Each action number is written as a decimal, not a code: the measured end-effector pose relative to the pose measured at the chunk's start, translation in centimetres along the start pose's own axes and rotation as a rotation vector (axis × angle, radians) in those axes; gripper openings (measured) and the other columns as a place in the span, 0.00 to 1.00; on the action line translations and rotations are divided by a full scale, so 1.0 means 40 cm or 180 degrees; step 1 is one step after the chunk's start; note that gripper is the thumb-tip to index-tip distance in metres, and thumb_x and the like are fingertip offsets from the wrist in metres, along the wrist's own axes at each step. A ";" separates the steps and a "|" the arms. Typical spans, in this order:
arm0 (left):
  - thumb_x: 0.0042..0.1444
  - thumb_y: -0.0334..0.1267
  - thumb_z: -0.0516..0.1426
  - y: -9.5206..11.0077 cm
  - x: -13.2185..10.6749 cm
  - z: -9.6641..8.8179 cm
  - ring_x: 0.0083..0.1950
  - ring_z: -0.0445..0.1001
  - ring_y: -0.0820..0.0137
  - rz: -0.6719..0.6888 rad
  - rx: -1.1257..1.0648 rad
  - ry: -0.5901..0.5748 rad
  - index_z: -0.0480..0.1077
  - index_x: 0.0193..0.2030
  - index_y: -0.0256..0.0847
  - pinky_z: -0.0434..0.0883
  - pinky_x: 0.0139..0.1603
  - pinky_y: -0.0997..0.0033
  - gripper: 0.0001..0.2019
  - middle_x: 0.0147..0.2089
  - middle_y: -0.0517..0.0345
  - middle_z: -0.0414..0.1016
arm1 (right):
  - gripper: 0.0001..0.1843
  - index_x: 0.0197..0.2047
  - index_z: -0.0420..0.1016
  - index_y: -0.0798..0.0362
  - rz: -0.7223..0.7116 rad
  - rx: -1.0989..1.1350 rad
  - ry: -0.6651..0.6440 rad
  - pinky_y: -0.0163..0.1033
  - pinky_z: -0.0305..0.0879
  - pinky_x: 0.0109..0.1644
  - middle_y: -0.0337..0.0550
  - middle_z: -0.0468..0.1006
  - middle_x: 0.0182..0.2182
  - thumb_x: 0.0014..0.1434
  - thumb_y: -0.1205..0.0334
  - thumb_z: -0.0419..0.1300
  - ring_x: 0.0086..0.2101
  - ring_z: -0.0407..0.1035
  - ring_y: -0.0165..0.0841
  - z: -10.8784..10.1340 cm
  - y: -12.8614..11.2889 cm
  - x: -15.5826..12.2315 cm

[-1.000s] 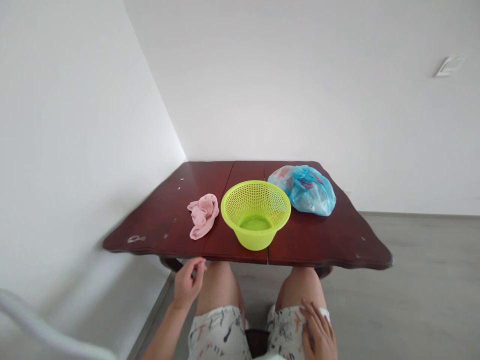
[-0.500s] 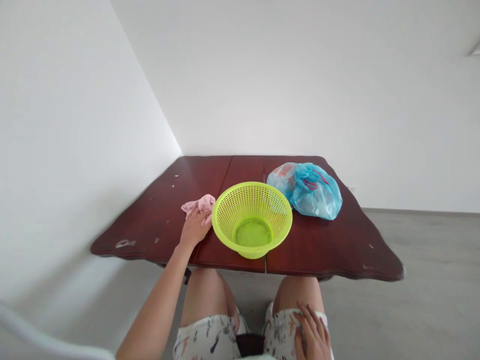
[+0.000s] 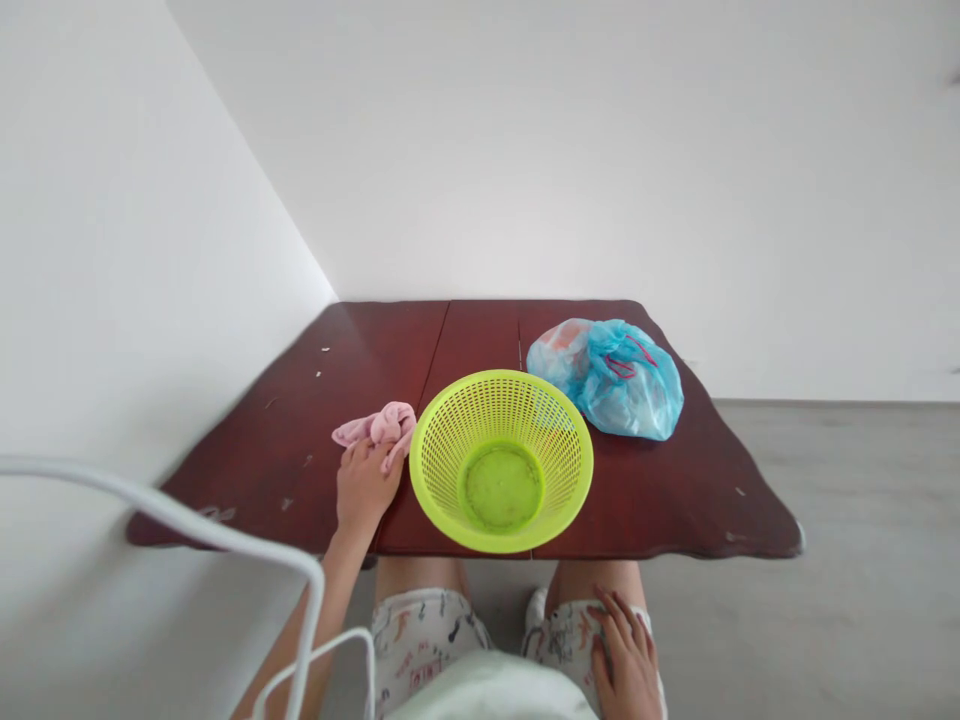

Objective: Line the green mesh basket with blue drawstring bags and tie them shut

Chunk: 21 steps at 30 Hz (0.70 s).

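On the bench (image 3: 660, 500): round yellow-green perforated plastic basket (image 3: 501, 542), base (image 3: 501, 487) visible.
Behind, rightward: translucent blue plastic bag (image 3: 634, 390), pinkish contents (image 3: 568, 337) indistinct.
Left of basket: crumpled pink cloth (image 3: 390, 424), left hand (image 3: 367, 488) on it, grip unclear.
Thigh (image 3: 600, 578): right hand (image 3: 630, 655), fingers apart.

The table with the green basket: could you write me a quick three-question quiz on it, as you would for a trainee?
1. What colour is the cloth that the left hand touches?
A. Blue
B. Pink
C. Black

2. True or false: the right hand rests on the printed shorts, fingers spread.

3. Fill the gap: seen from the head camera, the blue plastic bag sits on the table to the ____ of the green basket.

Key: 1. B; 2. true; 3. right.
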<state>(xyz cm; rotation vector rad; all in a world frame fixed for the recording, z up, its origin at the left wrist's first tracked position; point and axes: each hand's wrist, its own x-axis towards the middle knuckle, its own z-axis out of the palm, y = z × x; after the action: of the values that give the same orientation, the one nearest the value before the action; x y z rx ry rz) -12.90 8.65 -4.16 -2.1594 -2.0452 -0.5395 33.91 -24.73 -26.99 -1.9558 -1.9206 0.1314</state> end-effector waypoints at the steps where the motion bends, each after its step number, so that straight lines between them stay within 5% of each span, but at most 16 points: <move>1: 0.76 0.43 0.54 0.003 -0.001 -0.002 0.72 0.73 0.39 -0.0020 0.0067 0.0020 0.85 0.61 0.42 0.71 0.75 0.40 0.20 0.65 0.34 0.82 | 0.25 0.69 0.83 0.41 0.0050 -0.0004 -0.0007 0.71 0.66 0.77 0.45 0.73 0.80 0.74 0.60 0.59 0.77 0.68 0.56 -0.003 -0.001 -0.001; 11: 0.81 0.48 0.54 0.019 -0.014 -0.005 0.72 0.72 0.39 0.0015 0.0121 0.0109 0.83 0.68 0.44 0.75 0.69 0.42 0.22 0.67 0.34 0.79 | 0.25 0.70 0.82 0.41 0.0032 -0.0078 0.0008 0.71 0.66 0.77 0.46 0.72 0.81 0.74 0.59 0.59 0.78 0.66 0.57 -0.014 -0.012 -0.030; 21: 0.80 0.46 0.56 0.013 -0.019 -0.002 0.75 0.70 0.40 0.0388 -0.0101 0.0056 0.84 0.66 0.47 0.73 0.73 0.43 0.18 0.70 0.38 0.79 | 0.26 0.66 0.81 0.44 -0.0735 0.0100 -0.0278 0.68 0.60 0.83 0.46 0.76 0.79 0.69 0.70 0.59 0.77 0.69 0.50 -0.023 -0.185 0.084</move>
<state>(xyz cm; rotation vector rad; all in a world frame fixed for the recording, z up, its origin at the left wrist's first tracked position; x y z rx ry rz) -12.42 7.85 -4.27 -2.2705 -1.8934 -0.5771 27.43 -21.77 -22.94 -1.7189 -2.1707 0.1833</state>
